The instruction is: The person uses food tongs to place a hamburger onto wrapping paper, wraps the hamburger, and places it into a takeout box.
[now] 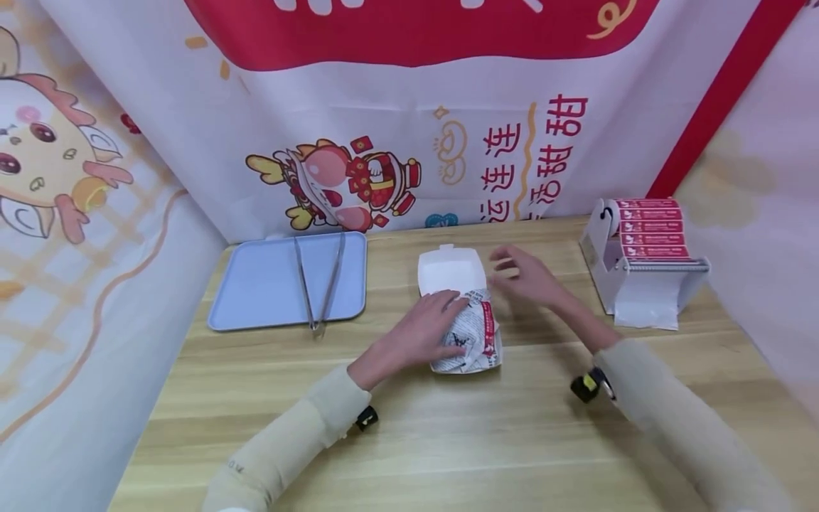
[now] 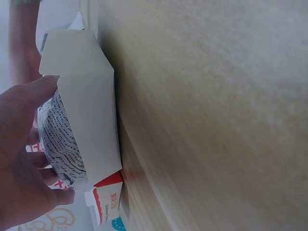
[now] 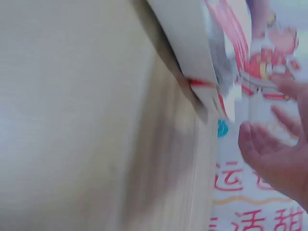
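A white paper clamshell box lies with its lid folded back toward the wall. In its near half sits a parcel wrapped in printed paper, with a red label down its right side. My left hand rests over the parcel from the left, fingers spread. The left wrist view shows its thumb at the rim of the box wall. Just right of the lid, my right hand hovers with loosely bent fingers and holds nothing. The right wrist view shows that hand apart from the box.
To the left, metal tongs lie across a light blue tray. A label dispenser with a roll of red labels stands at the back right. Behind the wooden table hangs a printed cloth.
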`<state>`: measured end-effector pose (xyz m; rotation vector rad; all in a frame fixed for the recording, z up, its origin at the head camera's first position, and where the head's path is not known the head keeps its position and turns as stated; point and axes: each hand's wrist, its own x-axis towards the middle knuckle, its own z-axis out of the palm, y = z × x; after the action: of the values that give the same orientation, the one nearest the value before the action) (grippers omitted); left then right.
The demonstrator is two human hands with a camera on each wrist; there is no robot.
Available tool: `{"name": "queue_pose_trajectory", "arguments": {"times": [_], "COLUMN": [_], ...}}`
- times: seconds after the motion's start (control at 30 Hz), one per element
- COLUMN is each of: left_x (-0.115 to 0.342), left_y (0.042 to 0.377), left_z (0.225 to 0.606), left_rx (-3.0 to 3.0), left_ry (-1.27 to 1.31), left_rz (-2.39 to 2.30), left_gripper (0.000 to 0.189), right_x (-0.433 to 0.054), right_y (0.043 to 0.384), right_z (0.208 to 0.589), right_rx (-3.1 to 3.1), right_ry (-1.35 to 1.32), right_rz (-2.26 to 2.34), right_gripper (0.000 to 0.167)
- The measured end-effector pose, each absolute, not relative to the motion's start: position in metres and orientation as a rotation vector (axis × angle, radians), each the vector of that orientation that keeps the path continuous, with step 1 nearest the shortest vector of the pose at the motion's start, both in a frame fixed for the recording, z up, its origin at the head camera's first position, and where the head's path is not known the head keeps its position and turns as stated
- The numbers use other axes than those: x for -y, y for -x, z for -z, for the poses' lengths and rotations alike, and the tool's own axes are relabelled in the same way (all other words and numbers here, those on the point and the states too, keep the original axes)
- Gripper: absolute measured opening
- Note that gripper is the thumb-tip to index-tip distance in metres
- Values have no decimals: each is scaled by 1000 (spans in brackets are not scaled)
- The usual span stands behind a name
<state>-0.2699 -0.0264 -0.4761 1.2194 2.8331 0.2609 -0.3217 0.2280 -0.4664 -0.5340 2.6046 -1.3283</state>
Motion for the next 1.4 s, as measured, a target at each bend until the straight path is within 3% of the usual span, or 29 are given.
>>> {"name": "queue_pose_trajectory", "arguments": {"times": [0.2,0.47,1.07,1.4], "left_x": [25,25,21,22], "left_y": [269,265,265,262], "left_z": [473,472,468,469], "left_rx": [-2823,-2847,-2873,-2935], "left_ry": [-1176,-1187,-1153,-1196], "left_rz": [-245,-166,-102,-72], "left_gripper": [92,85,81,81], "right_x": [-220,-206,-212,-212], "right_y": [377,399,355,315], "right_z": [471,479,438,437], "right_rx": [-2354,-2208,-2354,-2569], "right_ry": [159,119,421,730], "right_rz": [1345,1519,1563,1487], "right_gripper": [68,58,39,43]}}
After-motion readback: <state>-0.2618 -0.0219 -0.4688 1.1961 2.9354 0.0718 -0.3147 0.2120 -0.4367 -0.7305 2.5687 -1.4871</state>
